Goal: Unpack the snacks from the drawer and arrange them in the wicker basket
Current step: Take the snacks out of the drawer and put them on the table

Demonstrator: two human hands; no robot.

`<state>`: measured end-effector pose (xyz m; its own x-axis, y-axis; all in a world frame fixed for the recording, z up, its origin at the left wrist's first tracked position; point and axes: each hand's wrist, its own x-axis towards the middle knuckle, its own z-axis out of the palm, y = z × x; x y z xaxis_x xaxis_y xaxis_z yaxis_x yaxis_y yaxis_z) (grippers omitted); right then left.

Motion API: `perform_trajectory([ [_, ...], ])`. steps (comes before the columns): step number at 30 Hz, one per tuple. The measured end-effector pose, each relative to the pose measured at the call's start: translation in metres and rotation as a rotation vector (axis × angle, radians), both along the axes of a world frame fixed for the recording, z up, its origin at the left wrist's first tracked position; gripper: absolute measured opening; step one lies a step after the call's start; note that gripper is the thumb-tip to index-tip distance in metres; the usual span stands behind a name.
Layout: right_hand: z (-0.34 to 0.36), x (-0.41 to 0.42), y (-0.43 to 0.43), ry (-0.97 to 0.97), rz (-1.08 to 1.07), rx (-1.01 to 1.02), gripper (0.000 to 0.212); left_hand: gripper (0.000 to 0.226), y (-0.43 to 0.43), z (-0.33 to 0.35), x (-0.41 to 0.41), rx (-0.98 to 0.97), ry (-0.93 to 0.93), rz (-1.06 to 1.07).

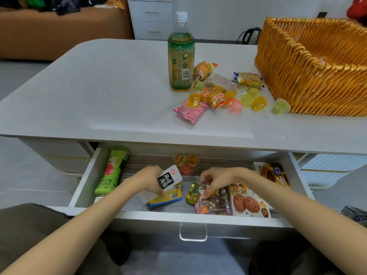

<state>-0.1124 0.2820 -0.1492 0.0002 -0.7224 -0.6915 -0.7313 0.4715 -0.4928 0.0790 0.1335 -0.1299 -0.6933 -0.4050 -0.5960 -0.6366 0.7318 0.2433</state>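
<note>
Down inside the open drawer (178, 217), the left hand (150, 181) grips a white packet (169, 179) with a black label, its long axis tilted up and to the right, just above a yellow-and-blue packet (168, 197). Just beside it, the right hand (217, 180) pinches a clear-wrapped snack (201, 192) lying against a purple chocolate pack (217, 206). Farther back sit three jelly cups (185, 161). Up on the tabletop (99, 86), loose snacks cluster by a tea bottle (181, 56). The wicker basket (297, 76) stands beyond and to the right, probably nearer the right hand.

Rough woven wicker basket (309, 72), smooth matt tabletop (103, 92), glossy plastic snack wrappers (190, 111).
</note>
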Motion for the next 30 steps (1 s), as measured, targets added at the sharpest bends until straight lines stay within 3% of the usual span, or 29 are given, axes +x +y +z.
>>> perform_trajectory([
  [4, 0.0, -0.001, -0.004, -0.027, -0.075, 0.05, 0.048, 0.028, -0.009, 0.024, 0.002, 0.032, 0.049, 0.012],
  [10, 0.005, 0.0, -0.003, -0.092, -0.134, -0.083, 0.032, 0.03, -0.009, 0.061, 0.003, 0.079, 0.115, -0.017],
  [15, 0.044, 0.013, 0.014, 0.023, -0.116, -0.264, 0.03, 0.019, -0.011, 0.089, 0.004, 0.296, 0.262, 0.042],
  [18, 0.085, 0.016, 0.028, 0.043, -0.196, -0.423, 0.029, 0.013, -0.021, 0.102, 0.01, 0.485, 0.451, 0.219],
  [21, 0.118, 0.004, 0.04, -0.025, -0.443, -0.608, 0.031, 0.022, -0.037, 0.099, 0.01, 0.562, 0.67, 0.422],
  [23, 0.126, -0.013, 0.044, -0.044, -0.711, -0.742, 0.035, 0.019, -0.039, 0.094, 0.003, 0.491, 0.769, 0.501],
  [25, 0.123, -0.03, 0.043, -0.061, -0.985, -0.826, 0.039, 0.017, -0.033, 0.091, -0.006, 0.541, 0.848, 0.577],
  [28, 0.105, -0.046, 0.038, -0.093, -1.315, -0.827, 0.041, 0.044, -0.029, 0.08, -0.019, 0.589, 0.97, 0.696],
  [30, 0.099, -0.044, 0.035, -0.223, -1.424, -0.812, 0.048, 0.082, -0.03, 0.078, -0.028, 0.56, 0.996, 0.797],
])
